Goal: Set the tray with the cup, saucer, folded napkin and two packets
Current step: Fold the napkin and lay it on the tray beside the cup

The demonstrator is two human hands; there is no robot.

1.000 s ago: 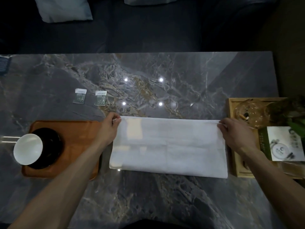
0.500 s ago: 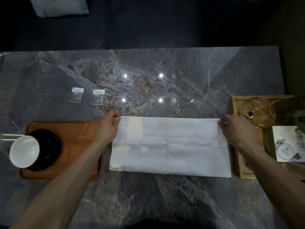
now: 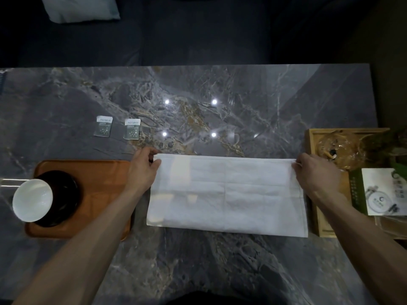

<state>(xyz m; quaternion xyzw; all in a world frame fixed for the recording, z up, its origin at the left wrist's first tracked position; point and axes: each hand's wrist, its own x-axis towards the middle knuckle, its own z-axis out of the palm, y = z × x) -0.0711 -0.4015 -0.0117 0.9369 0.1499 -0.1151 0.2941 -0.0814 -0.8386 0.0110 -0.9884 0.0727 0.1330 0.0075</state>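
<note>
A white napkin (image 3: 229, 194) lies flat on the grey marble table, folded to a wide rectangle. My left hand (image 3: 144, 170) pinches its far left corner and my right hand (image 3: 312, 172) pinches its far right corner. To the left sits an orange-brown tray (image 3: 99, 186). On the tray's left end rests a black saucer (image 3: 66, 194) with a white cup (image 3: 32, 200) on it. Two small green-and-white packets (image 3: 103, 126) (image 3: 132, 128) lie side by side on the table beyond the tray.
A light wooden tray (image 3: 312, 205) at the right edge holds a glass teapot (image 3: 339, 150) and a white-and-green box (image 3: 383, 192). A pale cushion (image 3: 81, 8) lies on the dark sofa beyond the table's far edge.
The view has shifted slightly. Both hands stay pinched on the napkin's far corners, and the napkin lies in the same place.
</note>
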